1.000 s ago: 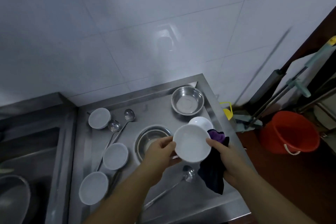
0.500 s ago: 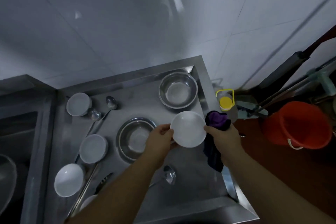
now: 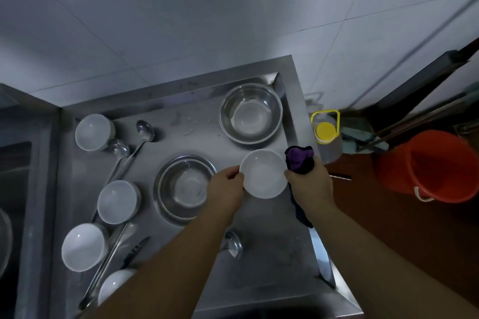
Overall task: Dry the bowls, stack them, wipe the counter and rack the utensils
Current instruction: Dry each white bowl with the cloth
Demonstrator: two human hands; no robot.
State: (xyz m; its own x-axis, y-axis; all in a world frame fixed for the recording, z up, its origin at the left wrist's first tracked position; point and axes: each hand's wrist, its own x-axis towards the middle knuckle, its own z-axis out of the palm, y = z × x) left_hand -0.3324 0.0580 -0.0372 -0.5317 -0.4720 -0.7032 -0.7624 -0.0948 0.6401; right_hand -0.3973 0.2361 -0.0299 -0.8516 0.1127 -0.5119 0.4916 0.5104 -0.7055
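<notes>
Drying step in hand, judging by the layout. White bowl (image 3: pixel 263 173) held above the tabletop (image 3: pixel 272 254), right of the near steel bowl (image 3: pixel 184 189). Left hand (image 3: pixel 225 190) pinching its left rim; right hand (image 3: pixel 309 184) clutching the purple cloth (image 3: pixel 300 160) against the right rim. Next, probably: cloth into the hollow, bowl turned. Four other white bowls (image 3: pixel 117 201) waiting at left among ladles (image 3: pixel 141 137); stacking not begun.

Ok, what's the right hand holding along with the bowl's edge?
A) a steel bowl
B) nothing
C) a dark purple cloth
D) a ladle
C: the right hand grips a dark purple cloth against the rim of the white bowl, while the left hand holds the opposite rim.
</notes>
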